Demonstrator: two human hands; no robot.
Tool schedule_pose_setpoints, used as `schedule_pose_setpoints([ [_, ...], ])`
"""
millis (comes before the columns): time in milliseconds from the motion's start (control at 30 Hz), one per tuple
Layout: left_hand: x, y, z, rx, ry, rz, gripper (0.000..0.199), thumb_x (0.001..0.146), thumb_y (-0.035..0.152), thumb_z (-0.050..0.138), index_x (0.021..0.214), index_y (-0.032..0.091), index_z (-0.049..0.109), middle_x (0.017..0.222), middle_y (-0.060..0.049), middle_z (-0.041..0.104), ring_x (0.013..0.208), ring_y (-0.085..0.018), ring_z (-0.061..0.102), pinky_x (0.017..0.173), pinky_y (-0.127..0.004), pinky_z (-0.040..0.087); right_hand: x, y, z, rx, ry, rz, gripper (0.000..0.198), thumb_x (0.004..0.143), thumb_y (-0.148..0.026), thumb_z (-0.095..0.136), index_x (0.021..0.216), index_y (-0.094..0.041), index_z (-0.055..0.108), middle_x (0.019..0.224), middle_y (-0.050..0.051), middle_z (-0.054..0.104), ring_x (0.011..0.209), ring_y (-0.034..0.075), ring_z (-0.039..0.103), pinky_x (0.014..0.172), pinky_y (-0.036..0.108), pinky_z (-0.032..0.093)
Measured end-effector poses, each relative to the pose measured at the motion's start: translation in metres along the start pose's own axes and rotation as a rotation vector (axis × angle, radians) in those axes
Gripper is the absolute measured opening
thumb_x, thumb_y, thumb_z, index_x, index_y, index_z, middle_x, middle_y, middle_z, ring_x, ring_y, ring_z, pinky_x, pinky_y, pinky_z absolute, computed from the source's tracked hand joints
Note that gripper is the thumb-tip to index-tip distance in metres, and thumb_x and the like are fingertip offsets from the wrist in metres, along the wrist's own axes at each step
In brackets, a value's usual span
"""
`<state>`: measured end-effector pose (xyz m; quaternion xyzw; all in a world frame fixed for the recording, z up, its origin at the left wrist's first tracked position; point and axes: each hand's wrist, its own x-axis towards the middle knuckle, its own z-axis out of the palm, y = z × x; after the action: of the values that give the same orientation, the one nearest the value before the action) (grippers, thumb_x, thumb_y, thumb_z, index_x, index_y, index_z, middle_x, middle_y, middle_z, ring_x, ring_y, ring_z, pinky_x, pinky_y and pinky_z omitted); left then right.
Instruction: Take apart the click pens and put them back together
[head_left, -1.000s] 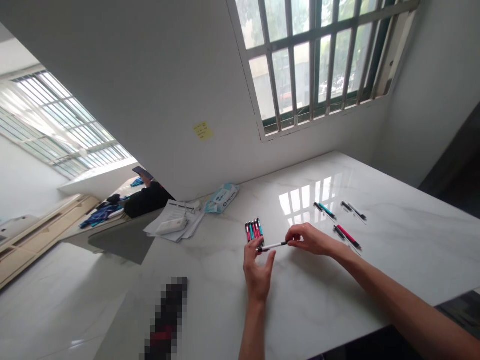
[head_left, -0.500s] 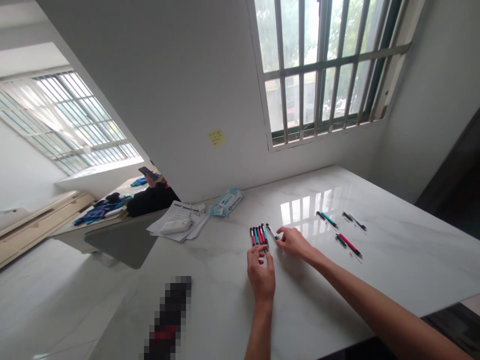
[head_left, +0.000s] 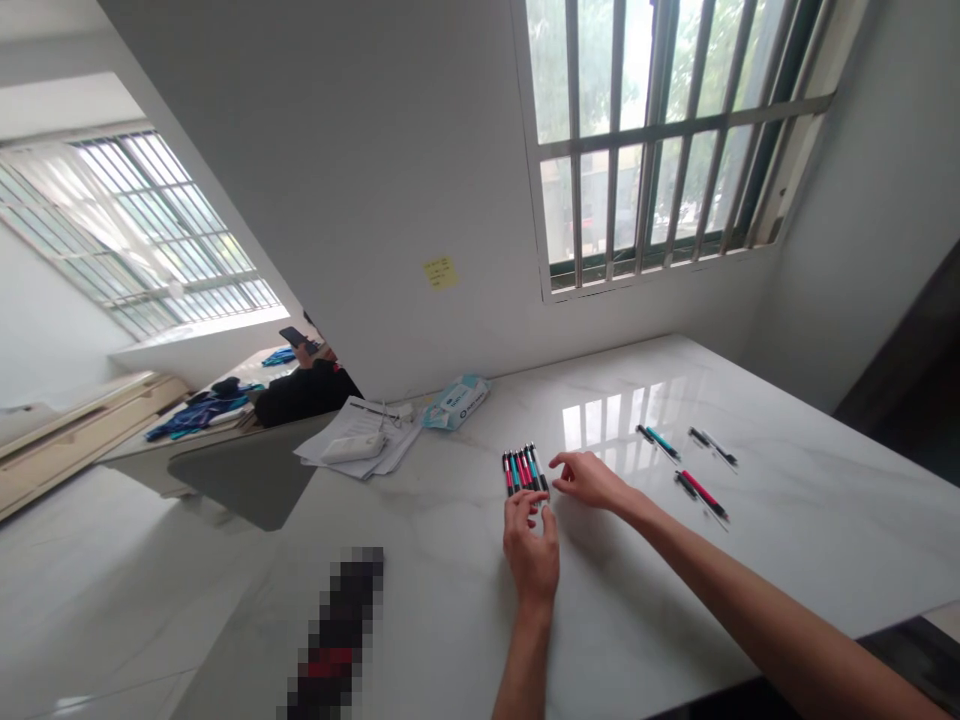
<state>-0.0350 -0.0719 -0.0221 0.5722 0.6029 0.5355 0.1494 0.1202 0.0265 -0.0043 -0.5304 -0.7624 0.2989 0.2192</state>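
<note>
Several pens [head_left: 520, 468] in red, teal and white with black grips lie side by side in a row on the white marble-patterned table. My left hand [head_left: 532, 545] is at their near ends, its bent fingers and thumb apart; the fingertips hide those ends and appear to touch them. A white pen [head_left: 539, 470] lies at the right end of the row, lined up with the others. Just to the right of it is my right hand [head_left: 589, 480], its fingers loosely bent and thumb apart, with nothing visible in it.
To the right lie separated pen parts: a teal barrel [head_left: 663, 442], a white barrel [head_left: 718, 447] and a red barrel [head_left: 703, 494], each beside small dark pieces. A wipes packet [head_left: 456, 402] and papers [head_left: 360, 435] are at the back left. Beyond, a person's hand holds a phone [head_left: 297, 340].
The white pen has moved left from its slanted position against the row. My right hand no longer touches it. My left hand stays at the near ends.
</note>
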Motion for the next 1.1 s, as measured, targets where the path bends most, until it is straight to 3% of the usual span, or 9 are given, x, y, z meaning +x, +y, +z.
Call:
schedule_pose_setpoints([
  [100,0.0,0.004,0.0,-0.006,-0.007,0.005,0.021,0.09,0.018,0.059,0.1,0.022,0.077,0.113,-0.009,0.07,0.085,-0.019,0.068,0.075,-0.033,0.056,-0.003,0.034,-0.034,-0.037,0.026,-0.178,0.042,0.088,-0.015,0.065,0.13,-0.021,0.072,0.105,0.006,0.081,0.097,0.023,0.074,0.086,0.032,0.054],
  [167,0.0,0.005,0.0,-0.009,-0.015,0.009,0.021,0.09,0.018,0.058,0.099,0.022,0.077,0.114,-0.009,0.07,0.088,-0.02,0.068,0.076,-0.034,0.056,-0.004,0.063,-0.062,-0.097,0.032,-0.213,0.047,0.084,-0.01,0.065,0.13,-0.023,0.071,0.113,0.006,0.079,0.105,0.025,0.071,0.091,0.036,0.053],
  [333,0.0,0.006,0.001,-0.002,-0.033,0.012,0.019,0.091,0.021,0.059,0.096,0.023,0.077,0.114,-0.009,0.07,0.093,-0.021,0.069,0.077,-0.034,0.057,-0.003,0.127,-0.131,-0.227,0.073,-0.155,0.055,0.084,-0.007,0.059,0.136,-0.021,0.067,0.124,0.01,0.077,0.115,0.027,0.067,0.095,0.038,0.051],
  [467,0.001,0.005,0.001,-0.001,-0.04,0.027,0.018,0.091,0.022,0.06,0.095,0.023,0.077,0.113,-0.009,0.071,0.09,-0.021,0.069,0.076,-0.034,0.058,0.003,0.156,-0.166,-0.285,0.025,-0.077,0.063,0.081,-0.015,0.067,0.143,-0.023,0.065,0.131,0.011,0.076,0.115,0.03,0.067,0.101,0.041,0.05],
  [733,0.002,0.003,-0.001,0.04,-0.044,0.007,0.02,0.091,0.02,0.058,0.094,0.023,0.078,0.112,-0.009,0.071,0.092,-0.021,0.069,0.075,-0.033,0.057,0.025,0.173,-0.172,-0.196,-0.189,-0.071,0.064,0.073,-0.022,0.081,0.137,-0.024,0.073,0.132,0.012,0.076,0.113,0.029,0.073,0.099,0.035,0.051],
  [1000,0.002,0.003,0.001,0.044,-0.036,0.013,0.02,0.089,0.019,0.059,0.093,0.023,0.078,0.111,-0.009,0.071,0.093,-0.021,0.069,0.075,-0.032,0.057,0.028,0.177,-0.164,-0.237,-0.161,-0.08,0.052,0.072,-0.02,0.082,0.124,-0.024,0.08,0.124,0.011,0.08,0.113,0.032,0.073,0.096,0.036,0.052],
  [1100,0.002,0.004,0.0,0.033,-0.04,0.025,0.02,0.09,0.019,0.059,0.094,0.023,0.078,0.11,-0.008,0.071,0.089,-0.02,0.069,0.074,-0.032,0.057,0.024,0.167,-0.168,-0.294,-0.083,-0.085,0.05,0.077,-0.019,0.078,0.127,-0.022,0.078,0.121,0.013,0.08,0.112,0.032,0.072,0.097,0.039,0.052],
])
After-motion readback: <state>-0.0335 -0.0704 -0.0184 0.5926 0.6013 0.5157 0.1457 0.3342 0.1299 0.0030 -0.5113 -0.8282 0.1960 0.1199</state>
